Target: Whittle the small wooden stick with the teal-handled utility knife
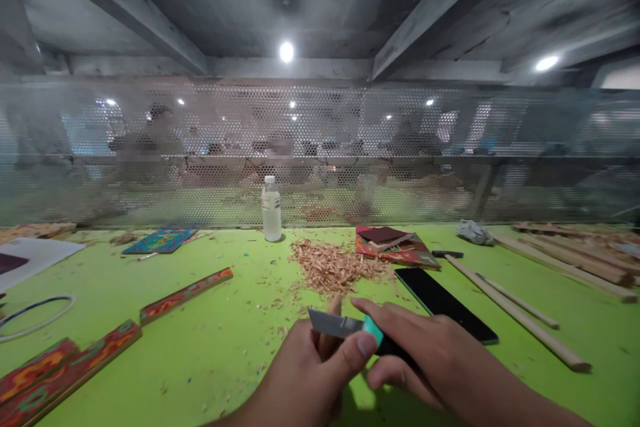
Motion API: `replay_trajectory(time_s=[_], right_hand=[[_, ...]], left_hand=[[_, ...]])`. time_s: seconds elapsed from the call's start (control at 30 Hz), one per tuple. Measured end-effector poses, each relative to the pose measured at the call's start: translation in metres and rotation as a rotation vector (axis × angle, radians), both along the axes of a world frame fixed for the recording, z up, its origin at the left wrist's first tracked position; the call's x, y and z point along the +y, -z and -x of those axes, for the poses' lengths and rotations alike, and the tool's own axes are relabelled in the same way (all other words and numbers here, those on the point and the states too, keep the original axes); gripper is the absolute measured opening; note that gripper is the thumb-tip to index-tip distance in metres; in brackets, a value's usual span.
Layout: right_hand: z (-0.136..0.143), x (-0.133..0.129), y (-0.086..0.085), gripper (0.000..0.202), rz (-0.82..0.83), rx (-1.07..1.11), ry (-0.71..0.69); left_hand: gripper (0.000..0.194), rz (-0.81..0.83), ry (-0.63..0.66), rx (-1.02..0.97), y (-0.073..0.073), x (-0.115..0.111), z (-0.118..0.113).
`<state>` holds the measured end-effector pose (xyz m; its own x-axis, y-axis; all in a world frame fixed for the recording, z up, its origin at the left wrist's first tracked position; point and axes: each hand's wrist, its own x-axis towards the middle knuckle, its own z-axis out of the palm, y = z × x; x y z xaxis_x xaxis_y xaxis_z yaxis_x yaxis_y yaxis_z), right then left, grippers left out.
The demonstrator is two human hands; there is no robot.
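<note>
My right hand (425,353) is wrapped round a utility knife (345,325) with a wide steel blade and a turquoise and black handle. The blade points left, across the front of my left hand (305,373). My left hand is closed, its thumb pressed against the knife near the turquoise part. A narrow brownish tip shows behind the blade; whether it is a finger or a piece of wood I cannot tell. Just beyond both hands lies a heap of wood shavings (330,267). A black phone (445,303) lies beside my right hand.
On the green table (200,347) stands a water bottle (271,210). Painted wood strips (75,367) lie left, wooden sticks (520,313) right. Sandpaper (385,235) rests on a red painted board (420,252) behind the phone. A perforated metal screen (320,120) borders the far edge.
</note>
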<state>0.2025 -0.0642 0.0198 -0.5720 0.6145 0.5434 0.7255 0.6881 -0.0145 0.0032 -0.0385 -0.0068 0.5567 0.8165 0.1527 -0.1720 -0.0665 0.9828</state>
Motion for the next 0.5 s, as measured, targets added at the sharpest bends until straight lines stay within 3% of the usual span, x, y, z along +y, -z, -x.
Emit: replay_trajectory(time_s=[0.17, 0.37, 0.5], right_hand=[[0.006, -0.005, 0.003, 0.06, -0.127, 0.005, 0.055], [-0.003, -0.003, 0.012, 0.05, -0.154, 0.146, 0.189], [-0.014, 0.003, 0.009, 0.05, -0.137, 0.178, 0.229]], left_hand=[[0.051, -0.031, -0.076, 0.059, 0.003, 0.001, 0.001], [0.057, -0.007, -0.115, 0.153, 0.004, -0.001, -0.001], [0.055, 0.015, -0.077, 0.164, 0.005, -0.001, 0.001]])
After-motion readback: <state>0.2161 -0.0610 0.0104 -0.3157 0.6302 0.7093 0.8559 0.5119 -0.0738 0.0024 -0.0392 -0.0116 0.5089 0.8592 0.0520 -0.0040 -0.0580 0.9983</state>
